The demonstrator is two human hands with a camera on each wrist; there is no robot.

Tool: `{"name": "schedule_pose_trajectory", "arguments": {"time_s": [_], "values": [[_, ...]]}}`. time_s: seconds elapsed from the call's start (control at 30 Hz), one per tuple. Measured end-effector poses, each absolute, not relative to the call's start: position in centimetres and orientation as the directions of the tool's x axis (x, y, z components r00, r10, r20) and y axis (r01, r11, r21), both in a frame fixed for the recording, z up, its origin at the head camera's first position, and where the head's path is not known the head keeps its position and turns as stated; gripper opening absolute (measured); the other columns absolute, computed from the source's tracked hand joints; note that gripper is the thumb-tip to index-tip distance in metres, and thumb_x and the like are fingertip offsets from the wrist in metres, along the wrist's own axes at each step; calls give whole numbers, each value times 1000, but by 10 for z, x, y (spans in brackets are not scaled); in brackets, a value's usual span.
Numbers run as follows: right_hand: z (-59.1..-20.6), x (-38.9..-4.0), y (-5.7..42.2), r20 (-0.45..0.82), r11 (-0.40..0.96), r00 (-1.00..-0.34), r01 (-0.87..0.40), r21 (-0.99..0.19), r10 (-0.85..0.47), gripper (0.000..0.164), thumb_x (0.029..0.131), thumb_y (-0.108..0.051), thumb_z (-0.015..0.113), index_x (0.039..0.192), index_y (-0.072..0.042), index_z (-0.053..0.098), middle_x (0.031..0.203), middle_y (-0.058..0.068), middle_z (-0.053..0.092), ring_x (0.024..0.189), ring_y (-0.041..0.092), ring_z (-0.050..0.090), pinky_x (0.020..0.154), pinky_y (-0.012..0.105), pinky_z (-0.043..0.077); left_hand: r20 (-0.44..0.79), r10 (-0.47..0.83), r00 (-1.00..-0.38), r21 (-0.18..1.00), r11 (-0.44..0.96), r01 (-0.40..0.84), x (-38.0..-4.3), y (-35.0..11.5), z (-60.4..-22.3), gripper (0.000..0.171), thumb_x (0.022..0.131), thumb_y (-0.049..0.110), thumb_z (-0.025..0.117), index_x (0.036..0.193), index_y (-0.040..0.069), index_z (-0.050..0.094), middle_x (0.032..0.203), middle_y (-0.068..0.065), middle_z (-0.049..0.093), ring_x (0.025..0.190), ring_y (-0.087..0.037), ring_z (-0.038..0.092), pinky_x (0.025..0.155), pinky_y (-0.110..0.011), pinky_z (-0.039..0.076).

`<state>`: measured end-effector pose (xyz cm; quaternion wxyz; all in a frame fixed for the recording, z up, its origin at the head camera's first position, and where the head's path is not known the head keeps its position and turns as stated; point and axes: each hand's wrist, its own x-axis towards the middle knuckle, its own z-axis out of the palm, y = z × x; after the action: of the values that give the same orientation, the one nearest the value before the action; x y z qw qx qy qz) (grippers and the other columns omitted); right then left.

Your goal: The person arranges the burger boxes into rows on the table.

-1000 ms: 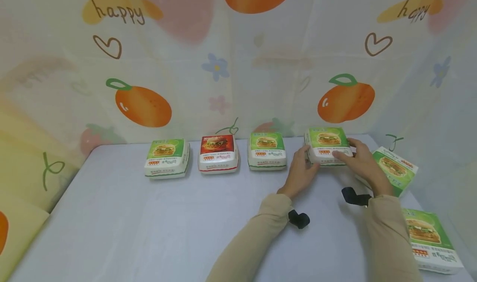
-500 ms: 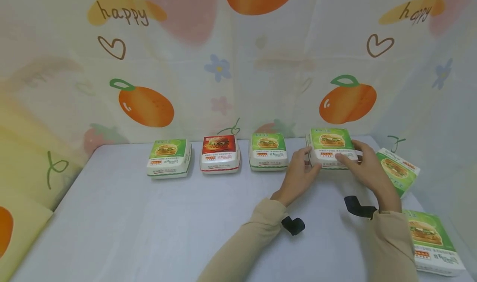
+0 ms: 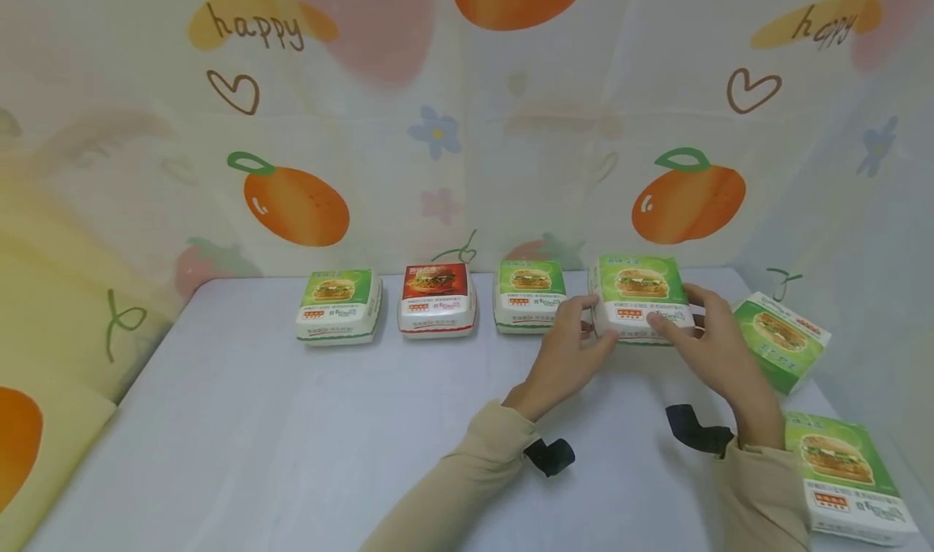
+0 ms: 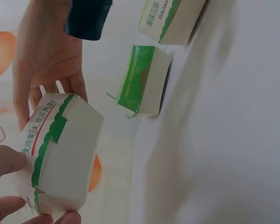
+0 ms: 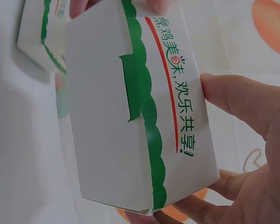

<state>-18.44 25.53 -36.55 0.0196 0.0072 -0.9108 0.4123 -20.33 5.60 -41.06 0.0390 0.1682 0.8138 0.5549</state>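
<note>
Between both hands is a green-and-white burger box (image 3: 642,297), top side up, at the right end of a row along the back of the table. My left hand (image 3: 562,357) grips its left side. On the right side and front, my right hand (image 3: 718,345) holds it with the thumb at the front edge. In the right wrist view the white underside of the burger box (image 5: 107,116) shows, so it is off the table. The right hand (image 4: 51,60) also appears in the left wrist view, across the box from the left fingers (image 4: 7,161).
To the left stand a green burger box (image 3: 531,297), a red one (image 3: 436,301) and another green one (image 3: 339,307). At right, a turned green box (image 3: 781,341) lies behind the right hand, with another box (image 3: 850,479) nearer. A printed curtain (image 3: 467,130) hangs behind the table (image 3: 328,438).
The held burger box has come a little toward me and to the left, closer to its green neighbour. Both hands have moved with it. The head view has shifted slightly.
</note>
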Motion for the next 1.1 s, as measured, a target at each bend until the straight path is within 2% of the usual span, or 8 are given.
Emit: {"name": "schedule_pose_trajectory", "arguments": {"time_s": [0.1, 0.2, 0.33, 0.5, 0.83, 1.1], "values": [[-364, -181, 249, 55, 658, -998, -52, -752, -15, 86, 97, -41, 60, 152, 9, 18, 150, 35, 30, 115, 43, 49, 75, 9, 43, 137, 323, -937, 918, 313, 242, -198, 46, -409, 56, 98, 35, 61, 146, 15, 40, 138, -3, 47, 113, -17, 56, 87, -21, 51], [-361, -178, 243, 66, 657, -997, -73, -750, -36, 85, 97, -40, 61, 152, 9, 19, 149, 35, 30, 117, 44, 47, 85, 27, 51, 153, 329, -932, 921, 293, 255, -195, 37, -408, 55, 98, 34, 60, 145, 14, 41, 139, -4, 47, 114, -17, 57, 92, -24, 52], [-356, -174, 236, 62, 655, -996, -90, -750, -65, 84, 98, -39, 61, 152, 9, 18, 150, 34, 29, 122, 44, 44, 94, 50, 49, 162, 333, -929, 926, 273, 260, -190, 27, -405, 53, 98, 32, 59, 144, 12, 41, 141, -5, 47, 115, -17, 57, 97, -28, 53], [-351, -169, 225, 35, 649, -996, -82, -756, -85, 86, 97, -40, 61, 153, 9, 17, 151, 33, 28, 128, 47, 41, 101, 61, 45, 169, 337, -926, 921, 280, 271, -182, 13, -403, 53, 99, 33, 58, 144, 11, 41, 142, -6, 47, 116, -18, 59, 98, -29, 53], [-344, -159, 201, 0, 674, -996, -61, -736, -89, 92, 93, -49, 64, 153, 5, 21, 151, 29, 32, 129, 45, 43, 103, 61, 44, 163, 332, -929, 931, 261, 257, -164, -15, -397, 52, 100, 31, 58, 143, 10, 40, 136, -7, 49, 114, -18, 59, 99, -27, 52], [-344, -153, 185, 11, 678, -988, -115, -726, -156, 89, 91, -43, 70, 152, 3, 25, 150, 26, 32, 128, 44, 44, 103, 60, 45, 133, 313, -940, 937, 271, 222, -150, -39, -396, 58, 99, 27, 59, 149, 11, 34, 145, -7, 42, 115, -17, 57, 102, -30, 52]]}}
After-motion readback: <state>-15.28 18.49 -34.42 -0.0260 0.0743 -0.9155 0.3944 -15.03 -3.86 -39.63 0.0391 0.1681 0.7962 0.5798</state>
